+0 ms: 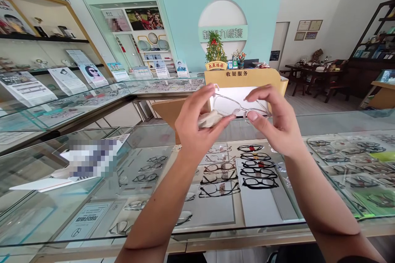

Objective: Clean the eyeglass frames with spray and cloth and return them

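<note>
- Closest to me are the person's two bare forearms, the left (pixel 162 199) and the right (pixel 321 197), reaching forward over the glass-topped counter (pixel 247 232).
- The left hand (pixel 193 121) is curled around a pale, bunched cloth (pixel 208 120) and has hold of one side of a thin-rimmed pair of glasses (pixel 226 103), its thumb stretched toward the bridge.
- The right hand (pixel 279 121) grips the other side of those glasses, thumb low against the lens, index finger bent above; its fingers hide part of the rim.
- So the glasses are up in the air between both hands, well clear of the counter, with the yellow cash desk (pixel 249 77) behind them.
- Under the glass, below the hands, dark frames (pixel 258 172) sit in a column, one behind another; just beside them is a column of brownish frames (pixel 219 177).
- Off to the left, a leaflet (pixel 95 160) with a blurred-out picture rests on the glass.
- Across the room, a leafy plant (pixel 214 51) stands at the cash desk, beneath a round white wall sign (pixel 222 14).
</note>
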`<state>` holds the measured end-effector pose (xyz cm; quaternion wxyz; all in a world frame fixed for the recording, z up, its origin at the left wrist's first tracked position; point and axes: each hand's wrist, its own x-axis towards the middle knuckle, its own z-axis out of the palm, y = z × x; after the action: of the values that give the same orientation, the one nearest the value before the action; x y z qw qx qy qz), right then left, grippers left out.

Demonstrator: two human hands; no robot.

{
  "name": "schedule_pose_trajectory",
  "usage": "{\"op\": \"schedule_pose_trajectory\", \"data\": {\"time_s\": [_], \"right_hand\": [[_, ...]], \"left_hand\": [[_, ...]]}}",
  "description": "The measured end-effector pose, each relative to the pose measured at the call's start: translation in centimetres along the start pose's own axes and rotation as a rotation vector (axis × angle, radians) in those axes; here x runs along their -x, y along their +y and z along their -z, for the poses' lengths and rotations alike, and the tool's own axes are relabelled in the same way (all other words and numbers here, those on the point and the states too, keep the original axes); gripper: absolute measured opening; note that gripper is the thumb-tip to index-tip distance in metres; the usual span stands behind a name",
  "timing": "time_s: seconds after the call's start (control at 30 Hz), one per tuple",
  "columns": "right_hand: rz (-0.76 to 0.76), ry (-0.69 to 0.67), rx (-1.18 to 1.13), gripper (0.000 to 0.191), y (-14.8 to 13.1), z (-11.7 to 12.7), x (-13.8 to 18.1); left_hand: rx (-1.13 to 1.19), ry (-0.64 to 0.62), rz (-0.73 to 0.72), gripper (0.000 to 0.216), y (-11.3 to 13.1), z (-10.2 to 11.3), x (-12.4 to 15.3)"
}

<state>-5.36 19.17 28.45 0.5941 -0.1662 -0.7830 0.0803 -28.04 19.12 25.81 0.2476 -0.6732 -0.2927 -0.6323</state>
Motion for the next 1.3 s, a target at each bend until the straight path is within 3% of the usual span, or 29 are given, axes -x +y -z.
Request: {"op": "schedule_pose_trajectory", "data": {"time_s": [0.17,0.27,0.37,0.6,0.77,0.97,1.3], "right_hand": [[0.255,0.296,0.269,0.047,0.7,-0.9,0.1],[0.337,0.310,0.334,0.057,0.5,-1.4,0.0],[0.361,0.322,0.353,0.053,0.0,-1.9,0.0],[0.225,0.347,0.421,0.049,0.2,-2.4,0.6],[0.218,0.374,0.326,0.050,0.0,-2.4,0.9],[0.089,0.397,0.300,0.052,-0.5,-2.3,1.6],[0.111,0.411,0.333,0.052,-0.9,-2.5,1.3]], "left_hand": [[0.034,0.212,0.104,0.071,0.3,0.0,-0.1],[0.079,0.290,0.144,0.066,0.9,0.3,-0.7],[0.083,0.332,0.157,0.059,1.5,0.5,-1.1],[0.101,0.258,0.223,0.064,1.6,0.7,-0.6],[0.103,0.164,0.218,0.061,0.9,0.6,-0.4],[0.142,0.047,0.252,0.056,0.5,0.4,-0.2],[0.188,0.074,0.267,0.057,0.0,-0.3,0.1]]}}
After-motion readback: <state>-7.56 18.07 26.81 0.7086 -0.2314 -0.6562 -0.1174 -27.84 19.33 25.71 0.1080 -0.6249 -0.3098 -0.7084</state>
